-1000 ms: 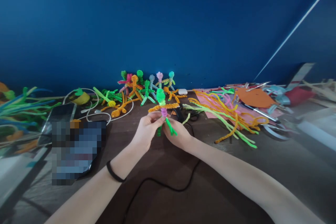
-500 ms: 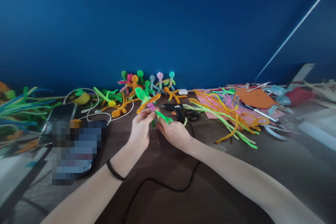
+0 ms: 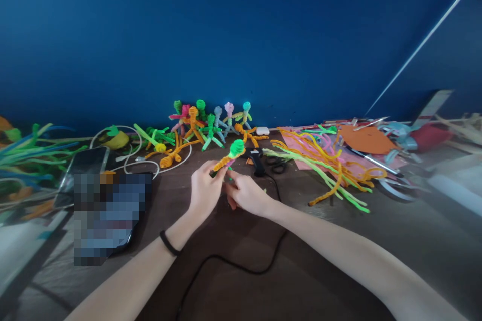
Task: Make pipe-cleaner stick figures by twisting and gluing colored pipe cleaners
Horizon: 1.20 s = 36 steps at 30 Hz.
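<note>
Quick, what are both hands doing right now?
Left hand: closed, holding the green-headed figure.
Right hand: fingers curled in beside the left hand, at the figure's lower end; whether they grip it cannot be told.

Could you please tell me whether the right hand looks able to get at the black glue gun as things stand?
Probably yes: the black glue gun lies just beyond the right hand with no clear obstacle between them, though that hand seems busy at the pipe-cleaner figure and might need freeing.
</note>
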{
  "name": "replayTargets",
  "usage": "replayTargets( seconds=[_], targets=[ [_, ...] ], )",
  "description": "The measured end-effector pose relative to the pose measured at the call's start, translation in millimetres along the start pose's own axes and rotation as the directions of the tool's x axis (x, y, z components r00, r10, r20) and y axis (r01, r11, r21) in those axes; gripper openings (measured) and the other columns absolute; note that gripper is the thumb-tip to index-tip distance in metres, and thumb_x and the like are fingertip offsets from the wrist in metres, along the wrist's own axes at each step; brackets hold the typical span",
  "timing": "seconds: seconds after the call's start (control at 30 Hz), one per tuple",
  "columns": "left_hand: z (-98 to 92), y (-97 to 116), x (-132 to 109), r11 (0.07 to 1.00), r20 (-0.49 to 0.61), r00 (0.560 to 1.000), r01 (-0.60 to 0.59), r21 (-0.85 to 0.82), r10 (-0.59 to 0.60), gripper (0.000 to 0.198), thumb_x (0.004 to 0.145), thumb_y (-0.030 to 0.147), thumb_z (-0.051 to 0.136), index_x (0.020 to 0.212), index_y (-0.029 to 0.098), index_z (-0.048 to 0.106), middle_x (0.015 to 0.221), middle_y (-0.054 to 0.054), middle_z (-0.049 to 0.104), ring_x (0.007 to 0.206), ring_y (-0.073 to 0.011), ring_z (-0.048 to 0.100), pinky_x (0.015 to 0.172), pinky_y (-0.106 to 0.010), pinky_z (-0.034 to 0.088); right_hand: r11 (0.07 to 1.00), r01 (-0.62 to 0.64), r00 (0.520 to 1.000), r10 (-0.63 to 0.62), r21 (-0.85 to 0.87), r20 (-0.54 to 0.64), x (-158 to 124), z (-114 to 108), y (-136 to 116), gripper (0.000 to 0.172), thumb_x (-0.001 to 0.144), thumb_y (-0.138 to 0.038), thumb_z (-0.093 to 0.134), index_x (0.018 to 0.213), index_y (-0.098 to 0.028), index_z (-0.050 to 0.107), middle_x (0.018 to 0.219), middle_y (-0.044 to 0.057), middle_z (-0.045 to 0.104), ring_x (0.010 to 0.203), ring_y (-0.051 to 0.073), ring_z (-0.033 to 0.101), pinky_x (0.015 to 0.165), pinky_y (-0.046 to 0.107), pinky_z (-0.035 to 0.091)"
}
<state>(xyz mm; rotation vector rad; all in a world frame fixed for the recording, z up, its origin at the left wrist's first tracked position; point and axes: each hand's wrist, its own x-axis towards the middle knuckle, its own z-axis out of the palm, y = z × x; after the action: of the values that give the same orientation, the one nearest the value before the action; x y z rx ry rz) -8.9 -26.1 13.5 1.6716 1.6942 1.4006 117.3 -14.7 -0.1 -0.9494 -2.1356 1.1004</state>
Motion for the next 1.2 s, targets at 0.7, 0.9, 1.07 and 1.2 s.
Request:
replayTargets(
  seconds=[0.7, 0.9, 1.07, 1.2],
  targets=[
    [-5.7, -10.5, 16.2, 0.97, 0.291, 0.947, 0.189, -0.153, -0.139, 0.023, 0.065, 0.036, 0.063, 0.074, 0.016, 0.071, 0.066, -0.001, 0.065, 0.056, -0.0132, 0.051, 0.048, -0.022, 0.04, 0.885, -0.071, 0.99, 0.117, 0.46, -0.073, 10.7, -23.9, 11.8, 0.03, 0.081, -0.028, 0.044, 0.093, -0.008, 0.063, 0.038, -0.008, 0.038, 0.034, 0.004, 0.031, 0.039, 0.018, 0.022],
    [-3.1, -7.8, 15.4, 0.958, 0.281, 0.947, 0.216, -0.189, -0.158, 0.021, 0.066, 0.034, 0.061, 0.073, 0.015, 0.069, 0.069, -0.003, 0.066, 0.062, -0.015, 0.054, 0.052, -0.023, 0.042, 0.718, -0.156, 0.97, 0.24, 0.678, -0.031, 14.9, -27.3, 16.8, 0.027, 0.075, -0.028, 0.049, 0.086, -0.007, 0.062, 0.034, -0.009, 0.035, 0.031, 0.002, 0.021, 0.036, 0.018, 0.013],
    [-0.5, -7.3, 14.8, 0.939, 0.257, 0.95, 0.242, -0.244, -0.177, 0.021, 0.065, 0.031, 0.062, 0.075, 0.014, 0.068, 0.071, -0.005, 0.066, 0.062, -0.0153, 0.055, 0.053, -0.024, 0.042, 0.742, -0.146, 0.962, 0.261, 0.654, -0.082, 17.9, -26.6, 26.0, 0.022, 0.072, -0.027, 0.049, 0.079, -0.008, 0.059, 0.032, -0.009, 0.036, 0.03, 0.002, 0.023, 0.035, 0.017, 0.013],
    [-0.5, -4.1, 14.0, 0.916, 0.288, 0.938, 0.277, -0.29, -0.192, 0.021, 0.065, 0.03, 0.062, 0.078, 0.014, 0.068, 0.074, -0.005, 0.067, 0.065, -0.0163, 0.056, 0.054, -0.024, 0.043, 0.818, -0.115, 0.957, 0.244, 0.564, -0.158, 18.0, -25.8, 27.2, 0.022, 0.072, -0.03, 0.05, 0.077, -0.01, 0.057, 0.032, -0.009, 0.037, 0.03, 0.003, 0.027, 0.034, 0.017, 0.015]
  ],
)
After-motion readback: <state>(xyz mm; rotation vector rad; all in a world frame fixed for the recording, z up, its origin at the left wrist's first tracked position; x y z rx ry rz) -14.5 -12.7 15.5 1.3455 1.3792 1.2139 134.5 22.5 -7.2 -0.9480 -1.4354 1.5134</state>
